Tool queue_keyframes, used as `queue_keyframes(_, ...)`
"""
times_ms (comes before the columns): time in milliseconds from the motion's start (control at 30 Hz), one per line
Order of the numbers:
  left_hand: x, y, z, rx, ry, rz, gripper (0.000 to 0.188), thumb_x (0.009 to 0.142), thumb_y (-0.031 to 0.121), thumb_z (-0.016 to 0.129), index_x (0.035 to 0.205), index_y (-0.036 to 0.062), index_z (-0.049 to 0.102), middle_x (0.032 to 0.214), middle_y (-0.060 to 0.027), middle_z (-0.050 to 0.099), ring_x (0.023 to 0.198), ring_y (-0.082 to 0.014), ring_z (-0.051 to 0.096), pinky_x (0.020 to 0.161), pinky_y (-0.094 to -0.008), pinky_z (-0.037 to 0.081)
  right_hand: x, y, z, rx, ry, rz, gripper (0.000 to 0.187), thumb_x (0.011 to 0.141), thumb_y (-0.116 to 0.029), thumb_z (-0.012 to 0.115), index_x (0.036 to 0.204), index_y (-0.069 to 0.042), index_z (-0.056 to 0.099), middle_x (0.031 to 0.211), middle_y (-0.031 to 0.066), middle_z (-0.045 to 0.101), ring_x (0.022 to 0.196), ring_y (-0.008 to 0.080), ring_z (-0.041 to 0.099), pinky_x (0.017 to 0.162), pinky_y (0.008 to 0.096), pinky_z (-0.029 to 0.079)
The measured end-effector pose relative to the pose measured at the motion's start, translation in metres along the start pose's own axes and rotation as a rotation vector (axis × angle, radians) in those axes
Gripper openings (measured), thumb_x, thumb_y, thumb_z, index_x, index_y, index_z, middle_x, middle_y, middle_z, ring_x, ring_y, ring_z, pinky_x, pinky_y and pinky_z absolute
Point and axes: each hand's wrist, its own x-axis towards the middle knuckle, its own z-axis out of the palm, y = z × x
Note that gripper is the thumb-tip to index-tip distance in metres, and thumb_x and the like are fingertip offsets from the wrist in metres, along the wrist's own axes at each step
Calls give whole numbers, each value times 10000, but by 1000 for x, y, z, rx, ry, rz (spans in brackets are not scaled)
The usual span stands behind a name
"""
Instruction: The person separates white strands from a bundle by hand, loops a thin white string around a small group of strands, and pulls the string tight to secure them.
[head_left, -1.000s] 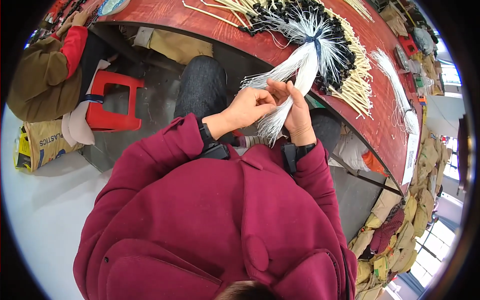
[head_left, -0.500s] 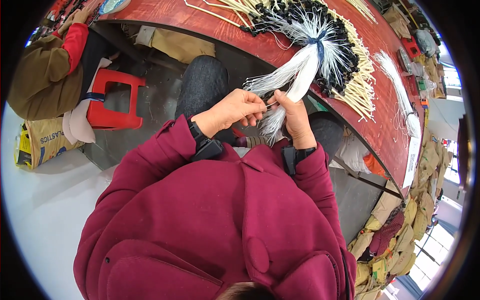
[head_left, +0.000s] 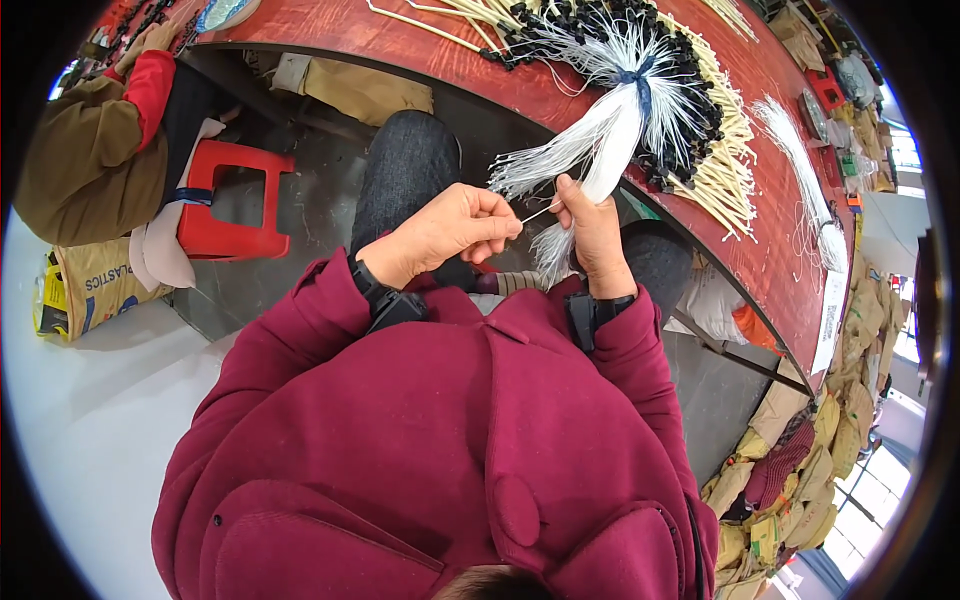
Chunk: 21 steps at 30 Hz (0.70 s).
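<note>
A thick bundle of white strings (head_left: 603,160) hangs over the near edge of the red table (head_left: 765,265), bound with a dark blue tie (head_left: 636,76). Around its far end fan out many black pieces (head_left: 704,135) and cream-coloured sticks (head_left: 728,195). In front of my body, my left hand (head_left: 452,230) pinches the end of a thin white string (head_left: 540,211). That string runs taut to my right hand (head_left: 596,238), whose thumb and fingers are closed on it right beside the bundle. Loose string ends dangle below, between the hands.
Another white string bundle (head_left: 790,140) lies on the table's right side, near a white label strip (head_left: 826,325). A red plastic stool (head_left: 235,240) stands to the left, beside a seated person (head_left: 90,165). Piled sacks (head_left: 790,490) line the right.
My left hand has drawn left and slightly down, away from the right hand. More of the string now shows stretched between them.
</note>
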Motion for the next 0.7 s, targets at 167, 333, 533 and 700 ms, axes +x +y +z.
queue_keyframes(167,18,24,27,-249,66,236,117,888,132,597,877,23,636,738,-7,613,574,-43,559,481,-152,394,5,0,5,123,-14,18,249,864,-247,625,706,-58,589,610,-5,543,519,63,439,478,210,315)
queue_keyframes(333,53,25,25,95,236,462,99,859,102,611,840,18,658,767,-47,626,645,-106,596,523,-230,443,7,-4,10,190,-4,-41,256,868,-224,605,677,-55,597,594,7,563,496,68,444,465,210,328)
queue_keyframes(533,44,7,4,969,482,845,63,745,89,622,734,27,618,743,-104,602,687,-284,605,577,-360,471,-2,-2,2,54,1,24,286,855,-204,591,610,-59,560,564,7,521,482,81,429,465,228,316)
queue_keyframes(700,41,-8,4,1219,377,770,87,727,132,613,688,54,609,735,-84,601,662,-286,605,579,-396,477,-1,2,5,94,-55,19,259,852,-189,595,633,-55,565,580,15,532,497,82,428,482,224,316)
